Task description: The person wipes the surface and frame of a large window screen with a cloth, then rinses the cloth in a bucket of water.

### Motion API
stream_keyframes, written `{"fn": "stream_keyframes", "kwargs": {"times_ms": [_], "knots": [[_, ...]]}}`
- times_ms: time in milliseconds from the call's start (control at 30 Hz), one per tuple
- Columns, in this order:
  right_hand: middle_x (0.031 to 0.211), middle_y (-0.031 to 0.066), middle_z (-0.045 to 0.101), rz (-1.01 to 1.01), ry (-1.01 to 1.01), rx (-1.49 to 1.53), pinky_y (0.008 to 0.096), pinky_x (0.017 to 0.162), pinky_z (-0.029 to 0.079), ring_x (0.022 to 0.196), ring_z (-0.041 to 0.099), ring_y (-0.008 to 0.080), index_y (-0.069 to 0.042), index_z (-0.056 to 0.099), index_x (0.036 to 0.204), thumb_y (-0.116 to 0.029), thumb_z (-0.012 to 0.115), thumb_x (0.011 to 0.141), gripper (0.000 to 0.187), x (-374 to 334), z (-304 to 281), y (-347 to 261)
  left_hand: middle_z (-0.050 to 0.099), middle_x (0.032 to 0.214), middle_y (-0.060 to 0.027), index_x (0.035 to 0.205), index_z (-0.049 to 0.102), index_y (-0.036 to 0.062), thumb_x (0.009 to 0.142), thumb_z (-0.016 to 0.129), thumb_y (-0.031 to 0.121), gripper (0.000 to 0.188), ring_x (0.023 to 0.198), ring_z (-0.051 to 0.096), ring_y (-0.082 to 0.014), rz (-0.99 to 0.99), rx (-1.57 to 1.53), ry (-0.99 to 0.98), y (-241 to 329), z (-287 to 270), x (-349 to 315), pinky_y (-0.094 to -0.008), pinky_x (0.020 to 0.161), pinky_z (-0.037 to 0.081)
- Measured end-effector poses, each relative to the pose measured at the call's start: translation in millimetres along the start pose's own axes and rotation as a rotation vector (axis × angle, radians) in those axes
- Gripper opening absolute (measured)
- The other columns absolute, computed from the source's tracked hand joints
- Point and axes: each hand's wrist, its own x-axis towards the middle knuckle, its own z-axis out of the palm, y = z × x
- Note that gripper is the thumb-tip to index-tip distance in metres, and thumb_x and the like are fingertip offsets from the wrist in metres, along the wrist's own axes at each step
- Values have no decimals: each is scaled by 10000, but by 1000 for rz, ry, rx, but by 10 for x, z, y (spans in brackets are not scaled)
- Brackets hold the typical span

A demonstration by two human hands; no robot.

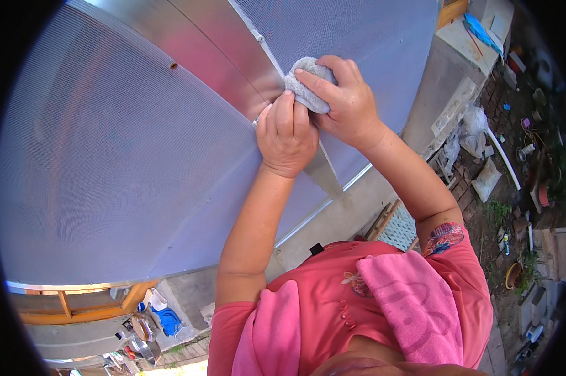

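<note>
My right hand [349, 103] is closed around a folded grey cloth [308, 78], pressing it against the edge of a shiny metal door frame [214, 53]. The thumb lies across the cloth. Right beside it, my left hand [287, 136] has its fingers curled together on the same metal strip, fingertips close to the cloth's lower edge. What those fingers grip is hidden beneath them. Fine mesh screen panels [138, 150] stretch out on both sides of the metal, the left one larger than the right one [364, 44].
A pink towel [414, 301] hangs over my shoulders. Below the screens stand a wooden window frame [76, 307] and a blue-and-white bag [167, 316]. On the right, plastic bags [474, 128], a white pipe [503, 160] and other clutter lie on brick ground. A woven-topped stool [397, 229] stands near my right side.
</note>
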Motion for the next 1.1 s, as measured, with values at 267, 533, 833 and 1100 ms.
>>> {"fn": "stream_keyframes", "kwargs": {"times_ms": [267,533,833,1100], "knots": [[1164,127,637,117,270,-160,383,872,548,1035,636,322,-185,735,1179,-47,774,726,475,615,-249,526,551,1281,-93,1322,563,80,767,661,64,564,1129,603,-259,11,21,-10,-2,-9,-15,-447,951,474],[1194,111,618,-108,104,-54,380,789,564,976,600,334,-221,734,1159,-39,774,654,539,424,-53,20,567,1256,-99,1153,672,77,747,658,78,407,1091,613,-277,6,-3,-58,15,-25,40,-451,925,480],[1210,119,611,58,341,-215,396,880,555,1079,613,324,-223,723,1193,-75,790,706,513,1127,-408,862,553,1277,-80,1098,714,133,733,659,139,369,1091,610,-240,28,26,-46,31,-24,76,-433,931,469],[1206,98,608,-175,238,-214,383,803,570,1015,595,312,-237,736,1149,-41,785,637,550,1176,-259,236,582,1258,-77,1077,726,151,729,652,137,356,1089,609,-232,14,34,-58,13,-71,58,-421,943,467]]}}
